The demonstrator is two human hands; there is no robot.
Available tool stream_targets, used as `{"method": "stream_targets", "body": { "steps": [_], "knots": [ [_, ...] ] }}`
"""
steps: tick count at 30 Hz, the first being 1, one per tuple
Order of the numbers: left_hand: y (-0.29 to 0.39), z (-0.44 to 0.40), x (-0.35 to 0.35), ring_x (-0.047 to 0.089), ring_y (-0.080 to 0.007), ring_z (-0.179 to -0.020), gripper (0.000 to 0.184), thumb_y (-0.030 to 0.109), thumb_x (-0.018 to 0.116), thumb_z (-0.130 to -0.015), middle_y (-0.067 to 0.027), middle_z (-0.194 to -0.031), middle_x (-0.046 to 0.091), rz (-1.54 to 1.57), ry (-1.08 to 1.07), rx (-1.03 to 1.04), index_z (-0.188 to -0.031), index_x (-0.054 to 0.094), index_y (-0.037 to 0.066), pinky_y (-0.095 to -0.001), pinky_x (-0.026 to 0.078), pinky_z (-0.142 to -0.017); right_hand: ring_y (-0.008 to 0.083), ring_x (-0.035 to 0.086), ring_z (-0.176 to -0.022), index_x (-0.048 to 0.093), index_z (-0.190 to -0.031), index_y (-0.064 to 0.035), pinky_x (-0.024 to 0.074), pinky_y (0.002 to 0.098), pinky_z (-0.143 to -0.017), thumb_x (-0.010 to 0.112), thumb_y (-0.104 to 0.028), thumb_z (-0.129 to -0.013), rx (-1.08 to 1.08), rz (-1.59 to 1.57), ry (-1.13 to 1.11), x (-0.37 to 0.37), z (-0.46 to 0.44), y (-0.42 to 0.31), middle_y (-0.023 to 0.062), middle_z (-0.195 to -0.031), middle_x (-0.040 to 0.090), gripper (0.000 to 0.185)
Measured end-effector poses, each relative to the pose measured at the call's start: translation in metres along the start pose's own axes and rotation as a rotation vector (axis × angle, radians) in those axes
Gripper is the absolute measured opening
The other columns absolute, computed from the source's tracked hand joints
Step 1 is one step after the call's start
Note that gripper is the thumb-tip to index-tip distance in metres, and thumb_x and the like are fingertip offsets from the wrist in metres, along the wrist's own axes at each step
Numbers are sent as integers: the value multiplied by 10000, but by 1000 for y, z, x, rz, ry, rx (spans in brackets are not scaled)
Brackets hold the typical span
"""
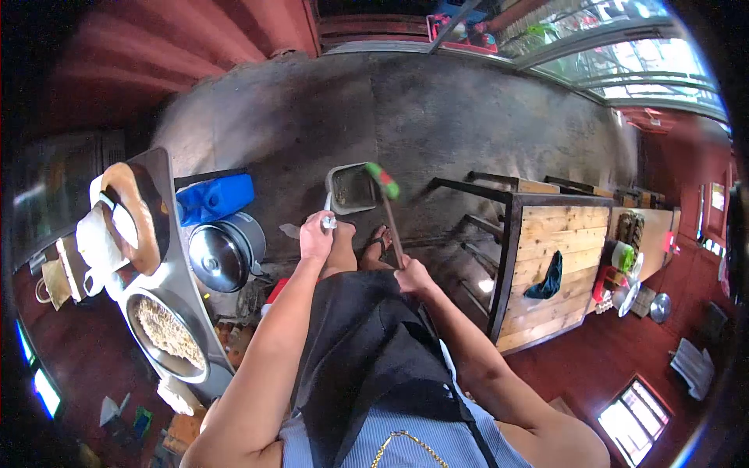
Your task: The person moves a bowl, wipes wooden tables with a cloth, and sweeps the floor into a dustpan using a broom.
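Observation:
My left hand (316, 235) is closed around the pale upright handle of a dustpan (357, 187). The dustpan is low at the floor in front of me, and some debris seems to lie inside it. My right hand (413, 277) grips the brown stick of a broom (392, 222). Its green and red head hangs at the dustpan's right edge, slightly blurred; whether they touch I cannot tell. My fingers hide the upper ends of both handles.
Left, a metal table (191, 292) carries a large pan of pale food (168, 331). Near it stand a lidded pot (226, 253) and a blue container (218, 196). Right, a wooden table (550, 273) bears a dark cloth (550, 279). Dark concrete floor (476, 109) stretches ahead.

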State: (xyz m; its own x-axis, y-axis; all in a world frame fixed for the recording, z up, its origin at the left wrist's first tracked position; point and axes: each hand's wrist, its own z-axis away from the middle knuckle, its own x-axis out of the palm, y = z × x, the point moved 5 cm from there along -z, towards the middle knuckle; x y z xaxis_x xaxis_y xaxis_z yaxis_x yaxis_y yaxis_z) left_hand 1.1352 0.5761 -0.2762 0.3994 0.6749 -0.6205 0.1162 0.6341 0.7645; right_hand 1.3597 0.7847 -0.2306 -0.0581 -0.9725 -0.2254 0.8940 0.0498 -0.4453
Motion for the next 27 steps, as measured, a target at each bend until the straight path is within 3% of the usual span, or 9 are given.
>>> {"method": "stream_targets", "body": {
  "steps": [4,7,11,14,16,18,21,23,27],
  "knots": [
    [-7,-5,-16,742,-381,-1042,224,17,754,-868,-164,-1077,778,63,52,-58,-1084,763,78,-451,582,-934,82,585,-730,672,-1135,-9,470,278,-634,674,-115,-949,-62,-135,-167,-18,12,6,-41,-818,608,215],
    [-8,-10,-58,764,-333,-964,168,54,774,-905,-166,-1021,780,97,102,-147,-1071,770,73,-418,582,-893,146,657,-989,654,-1394,29,549,322,-879,686,-159,-947,-27,-76,-65,-69,76,-56,53,-1088,733,486],
    [6,-21,-117,655,-76,-909,96,40,783,-966,12,-957,749,415,217,-176,-1058,770,14,-268,543,-884,135,617,-774,639,-1381,12,535,325,-690,659,-112,-979,-97,-108,88,-136,97,-80,57,-921,677,421],
    [45,-72,-121,684,-85,-879,132,86,793,-945,-50,-925,770,301,131,-98,-1059,771,23,-297,563,-852,187,657,-719,613,-1375,-11,574,370,-632,685,-100,-973,-100,-466,-17,-175,96,-101,87,-906,672,417],
    [68,-109,-123,702,-99,-860,158,118,803,-931,-93,-916,766,357,88,-50,-1059,770,30,-307,565,-832,244,702,-721,622,-1338,-40,579,397,-589,661,-251,-1005,-124,-723,-52,-203,90,-113,136,-947,705,397],
    [113,-139,-136,724,-131,-863,176,131,815,-928,-107,-931,773,236,-39,12,-1064,768,30,-316,571,-837,311,748,-870,610,-1262,-63,643,450,-741,575,-462,-1078,-488,-886,-152,-218,152,-212,158,-992,715,440],
    [157,-183,-127,768,-264,-1046,225,146,857,-919,-160,-1132,784,256,-48,398,-1054,728,21,-379,586,-935,509,622,-1287,542,-1357,-66,522,570,-1024,581,-647,-1001,-956,-925,-299,-276,180,-272,370,-1402,600,683],
    [202,-216,-115,723,-205,-1136,176,71,799,-969,-118,-1158,766,311,-168,513,-1113,703,37,-363,562,-988,531,594,-1339,413,-1425,-77,514,553,-1036,622,-749,-910,-997,-781,-95,-309,189,-298,397,-1428,581,872],
    [301,-262,-90,610,-82,-939,179,40,722,-1027,7,-1009,664,415,-364,436,-1203,698,65,-264,519,-862,254,761,-1059,615,-1265,-55,604,363,-841,717,-230,-1017,-707,-446,398,-368,160,-328,206,-1171,771,320]
  ]
}}
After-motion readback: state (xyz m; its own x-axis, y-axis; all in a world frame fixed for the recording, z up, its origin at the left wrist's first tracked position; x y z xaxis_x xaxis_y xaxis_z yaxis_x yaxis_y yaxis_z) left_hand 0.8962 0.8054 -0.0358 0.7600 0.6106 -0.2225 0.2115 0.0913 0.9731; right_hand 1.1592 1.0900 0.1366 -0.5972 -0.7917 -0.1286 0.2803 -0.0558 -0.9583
